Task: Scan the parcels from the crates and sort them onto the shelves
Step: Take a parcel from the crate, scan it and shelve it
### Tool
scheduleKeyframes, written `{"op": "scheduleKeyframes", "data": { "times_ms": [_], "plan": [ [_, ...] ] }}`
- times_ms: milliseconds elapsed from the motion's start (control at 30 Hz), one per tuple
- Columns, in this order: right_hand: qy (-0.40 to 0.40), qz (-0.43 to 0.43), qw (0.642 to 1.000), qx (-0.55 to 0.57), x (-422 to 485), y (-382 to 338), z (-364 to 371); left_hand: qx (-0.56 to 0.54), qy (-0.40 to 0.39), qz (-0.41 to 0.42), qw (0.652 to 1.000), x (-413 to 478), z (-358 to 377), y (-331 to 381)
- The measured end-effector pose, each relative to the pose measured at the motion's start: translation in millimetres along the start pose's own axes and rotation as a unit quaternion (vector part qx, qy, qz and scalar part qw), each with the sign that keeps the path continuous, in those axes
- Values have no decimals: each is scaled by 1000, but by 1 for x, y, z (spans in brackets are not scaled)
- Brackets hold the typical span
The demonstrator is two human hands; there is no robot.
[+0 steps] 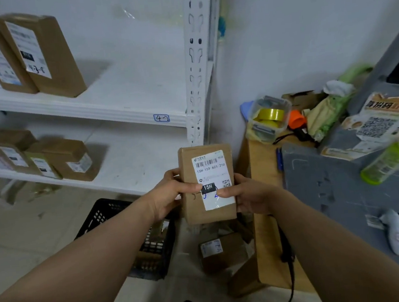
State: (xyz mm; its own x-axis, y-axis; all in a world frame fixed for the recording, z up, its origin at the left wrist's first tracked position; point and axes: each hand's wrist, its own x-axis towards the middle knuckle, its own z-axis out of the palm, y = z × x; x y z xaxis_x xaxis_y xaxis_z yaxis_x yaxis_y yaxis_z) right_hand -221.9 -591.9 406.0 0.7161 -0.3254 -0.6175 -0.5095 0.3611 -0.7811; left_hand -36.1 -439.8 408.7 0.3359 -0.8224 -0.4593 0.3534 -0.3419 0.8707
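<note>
Parcel point(207, 167) at frame centre, a brown carton held label-up in front of the white shelving unit point(92, 110). The left hand point(171, 195) grips its 9 o'clock edge and the right hand point(249, 194) its 3 o'clock edge, both thumbs pressed on the label's lower half. Its long axis runs 12 to 6, barcode end at 12, pointing toward the shelf post.

The biggest risk sits at 10 o'clock: the cartons point(45, 51) on the upper shelf lean against one another, and a parcel pushed in beside them could likely tip the row. At 4 o'clock on the desk's grey mat point(331, 187) lies what looks like a white handheld scanner point(396, 234), well apart from both hands; whether this label has been read cannot be told, and shelving it unscanned would break the sort. At 7 o'clock the black crate point(117, 214) stands just below the grip, so a slip would probably drop the carton back among unsorted stock. Smallest, the thumbs cover part of the blue handwritten code, inviting a misread against the "4-2" shelf tag point(161, 118).
</note>
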Motion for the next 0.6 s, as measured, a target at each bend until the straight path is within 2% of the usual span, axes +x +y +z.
{"op": "scheduleKeyframes", "data": {
  "times_ms": [200, 333, 400, 467, 533, 600],
  "plan": [
    [25, 8, 999, -35, -10, 8, -6, 30, -4, -26, 999, 1, 11, -7],
    [99, -2, 995, -22, -18, 15, -13, 24, 26, -38, 999, 0, 18, -14],
    [167, -23, 986, 6, -24, 19, -18, 22, 37, -49, 998, -1, 18, -18],
    [280, -43, 959, 15, -29, 25, -27, 27, 32, -58, 997, -1, 16, -22],
    [378, -18, 925, -32, -34, 33, -39, 35, 24, -62, 997, 0, 14, -28],
    [427, 32, 896, -116, -40, 47, -52, 39, 24, -66, 997, -1, 17, -32]
  ]
}}
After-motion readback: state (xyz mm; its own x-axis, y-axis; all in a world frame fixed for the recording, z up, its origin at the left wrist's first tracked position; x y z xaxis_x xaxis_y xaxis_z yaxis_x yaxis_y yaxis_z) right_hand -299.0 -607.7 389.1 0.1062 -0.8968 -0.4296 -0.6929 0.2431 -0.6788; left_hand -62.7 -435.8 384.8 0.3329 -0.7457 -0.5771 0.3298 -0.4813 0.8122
